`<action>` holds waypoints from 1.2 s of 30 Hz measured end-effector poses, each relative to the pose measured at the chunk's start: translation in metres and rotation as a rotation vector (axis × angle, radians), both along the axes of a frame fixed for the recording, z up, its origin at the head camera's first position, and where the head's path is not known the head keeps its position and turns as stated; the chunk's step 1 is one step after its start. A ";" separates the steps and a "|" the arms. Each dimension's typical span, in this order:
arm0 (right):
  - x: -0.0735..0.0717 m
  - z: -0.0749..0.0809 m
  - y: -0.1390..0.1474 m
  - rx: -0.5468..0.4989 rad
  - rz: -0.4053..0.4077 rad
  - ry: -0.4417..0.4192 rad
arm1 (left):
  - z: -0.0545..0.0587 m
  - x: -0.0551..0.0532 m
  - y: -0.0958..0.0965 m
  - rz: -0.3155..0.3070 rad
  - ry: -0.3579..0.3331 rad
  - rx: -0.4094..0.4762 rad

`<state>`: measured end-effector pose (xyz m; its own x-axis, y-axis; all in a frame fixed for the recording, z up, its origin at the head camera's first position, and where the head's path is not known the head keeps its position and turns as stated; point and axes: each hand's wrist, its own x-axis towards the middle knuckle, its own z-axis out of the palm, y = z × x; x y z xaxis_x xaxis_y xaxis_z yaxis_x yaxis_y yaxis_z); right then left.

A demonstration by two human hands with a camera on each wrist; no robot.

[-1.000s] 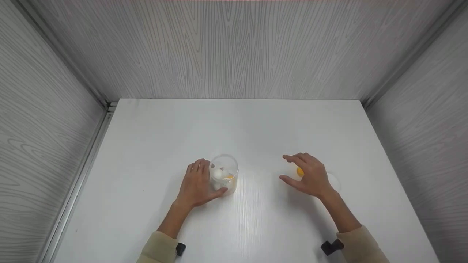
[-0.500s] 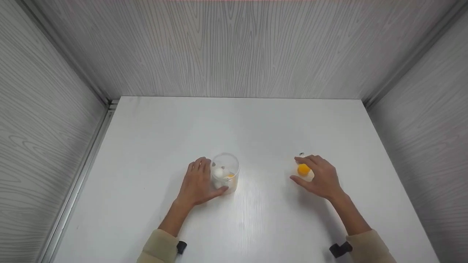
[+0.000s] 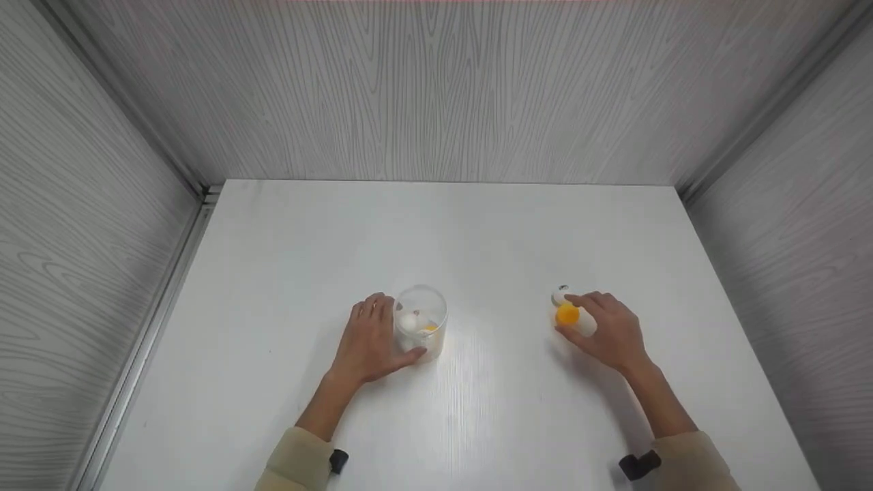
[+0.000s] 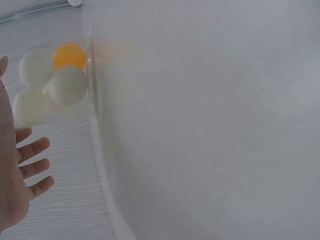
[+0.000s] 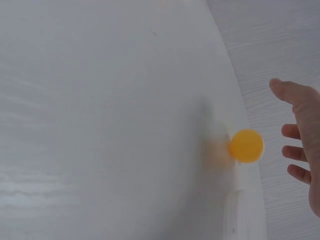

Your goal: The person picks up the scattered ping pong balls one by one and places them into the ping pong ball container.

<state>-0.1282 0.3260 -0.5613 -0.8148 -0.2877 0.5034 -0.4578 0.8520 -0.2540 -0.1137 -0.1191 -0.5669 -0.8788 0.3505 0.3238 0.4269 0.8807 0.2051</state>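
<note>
A clear jar (image 3: 421,320) stands left of the table's middle, holding an orange ball (image 4: 70,56) and several white balls (image 4: 68,86). My left hand (image 3: 365,341) holds it from the left, fingers along the far side and thumb across the near side. On the right, my right hand (image 3: 608,333) is spread around another orange ball (image 3: 567,314), thumb and index finger to either side of it. The right wrist view shows a gap between that ball (image 5: 246,146) and the hand (image 5: 306,135). A white ball (image 3: 560,294) with a dark mark sits just beyond the orange one.
A clear round lid (image 5: 236,217) lies on the table near the right hand, mostly hidden under it in the head view. The white table (image 3: 436,239) is bounded by grey wood-grain panels (image 3: 436,95) at the back and both sides.
My right hand has moved right and drawn its thumb and fingers in around the orange ball, uncovering the white ball behind. The left hand has stayed on the jar.
</note>
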 end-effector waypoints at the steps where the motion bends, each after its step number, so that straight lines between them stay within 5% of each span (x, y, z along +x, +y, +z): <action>1: 0.000 -0.002 0.001 0.004 -0.008 -0.005 | 0.000 0.000 0.000 -0.001 0.000 0.001; 36: -0.008 -0.024 0.016 0.046 -0.096 -0.152 | -0.001 -0.001 -0.002 -0.016 0.004 -0.012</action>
<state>-0.1366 0.3416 -0.5857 -0.9051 -0.2248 0.3609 -0.3333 0.9021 -0.2740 -0.1143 -0.1206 -0.5675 -0.8717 0.3684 0.3231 0.4416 0.8763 0.1923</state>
